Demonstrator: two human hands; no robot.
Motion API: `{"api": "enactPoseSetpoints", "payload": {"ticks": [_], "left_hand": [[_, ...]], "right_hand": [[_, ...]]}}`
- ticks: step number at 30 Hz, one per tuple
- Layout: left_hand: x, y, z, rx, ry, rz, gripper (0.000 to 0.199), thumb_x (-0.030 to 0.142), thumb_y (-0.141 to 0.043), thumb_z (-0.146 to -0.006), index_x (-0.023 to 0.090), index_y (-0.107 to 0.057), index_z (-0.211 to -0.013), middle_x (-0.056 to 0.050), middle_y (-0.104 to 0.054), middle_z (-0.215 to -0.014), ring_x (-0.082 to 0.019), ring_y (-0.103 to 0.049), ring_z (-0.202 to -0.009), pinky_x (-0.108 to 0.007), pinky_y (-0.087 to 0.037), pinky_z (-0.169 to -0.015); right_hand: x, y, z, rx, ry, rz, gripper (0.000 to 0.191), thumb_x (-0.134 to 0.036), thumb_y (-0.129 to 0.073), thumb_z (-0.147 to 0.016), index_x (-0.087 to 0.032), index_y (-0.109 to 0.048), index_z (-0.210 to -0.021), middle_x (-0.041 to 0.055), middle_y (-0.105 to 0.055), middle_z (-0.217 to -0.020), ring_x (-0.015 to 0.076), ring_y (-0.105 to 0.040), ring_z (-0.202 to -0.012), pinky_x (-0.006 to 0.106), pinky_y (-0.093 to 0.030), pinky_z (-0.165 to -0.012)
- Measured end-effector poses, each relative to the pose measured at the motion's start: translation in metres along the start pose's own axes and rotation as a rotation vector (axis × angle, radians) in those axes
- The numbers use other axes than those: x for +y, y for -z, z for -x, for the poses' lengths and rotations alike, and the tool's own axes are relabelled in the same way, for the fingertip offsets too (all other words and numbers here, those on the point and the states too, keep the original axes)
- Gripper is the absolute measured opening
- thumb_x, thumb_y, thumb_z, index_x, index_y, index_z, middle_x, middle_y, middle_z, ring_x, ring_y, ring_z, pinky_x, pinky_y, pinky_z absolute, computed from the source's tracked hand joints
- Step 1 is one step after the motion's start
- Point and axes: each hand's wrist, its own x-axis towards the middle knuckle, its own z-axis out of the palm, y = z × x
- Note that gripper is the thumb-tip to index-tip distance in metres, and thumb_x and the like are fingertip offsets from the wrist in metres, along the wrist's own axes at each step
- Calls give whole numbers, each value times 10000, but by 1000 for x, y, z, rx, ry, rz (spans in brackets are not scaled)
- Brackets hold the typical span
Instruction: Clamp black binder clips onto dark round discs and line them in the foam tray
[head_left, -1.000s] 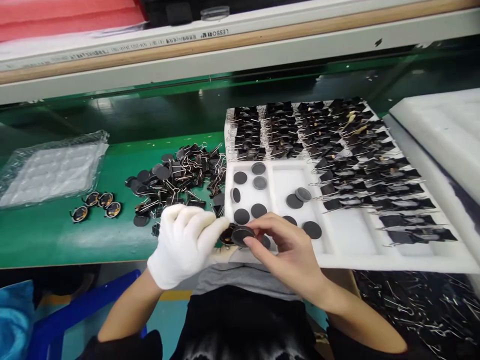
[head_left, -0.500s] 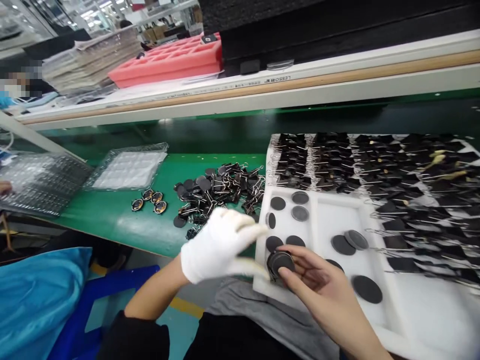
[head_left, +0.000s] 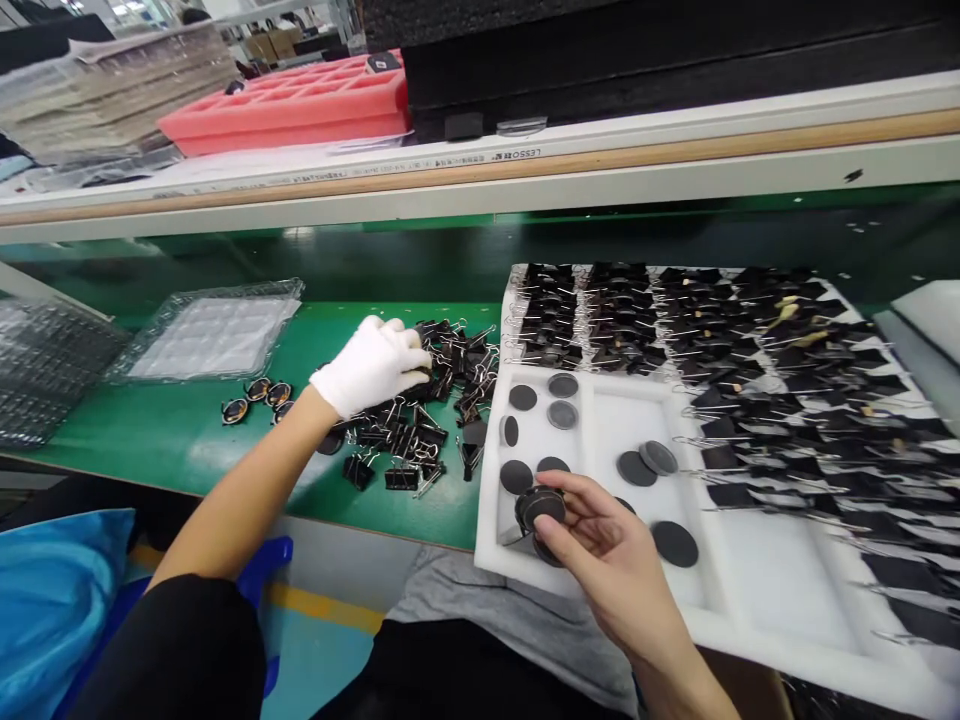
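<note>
My left hand point(head_left: 375, 365), in a white glove, reaches into the pile of black binder clips point(head_left: 409, 430) and dark discs on the green bench. Its fingers are bent over the pile's upper left part, and what they touch is hidden. My bare right hand point(head_left: 611, 545) pinches a round black piece point(head_left: 541, 508) between thumb and fingers. This piece is above the lower left part of a white foam tray point(head_left: 491, 545). Loose black discs point(head_left: 675, 543) lie in the tray's compartments around my right hand.
Rows of binder clips point(head_left: 720, 400) cover the tray's back and right. Several small round parts point(head_left: 257, 389) lie left of the pile, near a clear plastic tray point(head_left: 210, 330). A shelf edge point(head_left: 450, 187) spans the back, with pink foam point(head_left: 292, 105) on it.
My left hand has moved away from my right hand, left and up to the clip pile. My right hand still holds the round piece. The whole view has shifted somewhat.
</note>
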Motion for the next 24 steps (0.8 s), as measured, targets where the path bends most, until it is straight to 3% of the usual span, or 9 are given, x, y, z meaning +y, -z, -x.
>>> {"api": "enactPoseSetpoints", "payload": {"ticks": [3,8,11,13,16,19,21,24], "left_hand": [[-6,-2,13,121,153,131,173,401,-683,-934,273,-795,-963,-60,-734,-956,-235,-602,-918,-422,-360,-879],[2,4,23,474,417,446,213,428,-706,-884,234,-787,-913,-39,-684,-901,-204,-634,-917,-380,-485,-872],[19,19,23,573,407,617,196,394,-683,-890,201,-710,-911,-57,-679,-1060,-206,-649,-1041,-376,-527,-931],[38,33,24,487,298,743,148,337,-615,-951,199,-660,-978,-55,-694,-1111,-187,-663,-1063,-358,-532,-951],[73,52,27,191,56,845,126,285,-554,-1010,222,-652,-1058,-18,-722,-1032,-150,-690,-942,-295,-541,-861],[106,58,30,50,-139,896,176,305,-580,-1005,239,-662,-1146,-12,-729,-989,-140,-690,-861,-268,-535,-774],[123,54,31,64,-66,994,312,354,-649,-964,239,-623,-1253,4,-719,-914,-122,-667,-743,-249,-525,-686],[139,46,30,84,169,1177,444,439,-784,-847,217,-619,-1194,64,-640,-725,-87,-561,-557,-221,-469,-550]], "right_hand": [[-1,0,0,-17,14,23,263,-360,-822,-865,-251,-758,-1095,52,-794,-918,203,-769,-827,306,-671,-755],[-6,-4,1,-11,125,49,161,-321,-803,-877,-248,-771,-1017,55,-779,-915,204,-755,-822,297,-661,-724],[-10,-6,2,-43,253,130,104,-261,-763,-902,-274,-780,-1005,81,-762,-1059,226,-745,-969,302,-647,-776],[-14,-7,2,-73,291,220,125,-229,-740,-915,-293,-781,-1013,97,-721,-1235,226,-739,-998,316,-637,-801],[-20,-10,4,-118,287,308,165,-197,-722,-921,-304,-781,-1032,109,-600,-1468,201,-747,-905,355,-629,-816],[-25,-11,4,-134,305,328,225,-183,-741,-904,-322,-782,-1077,93,-661,-1398,237,-739,-1010,368,-624,-866],[-28,-10,4,-133,288,315,257,-182,-748,-900,-323,-779,-1113,79,-737,-1228,247,-720,-1063,347,-624,-858],[-30,-9,2,-205,175,235,189,-200,-763,-886,-277,-792,-1055,66,-737,-1048,208,-709,-906,293,-617,-735]]}}
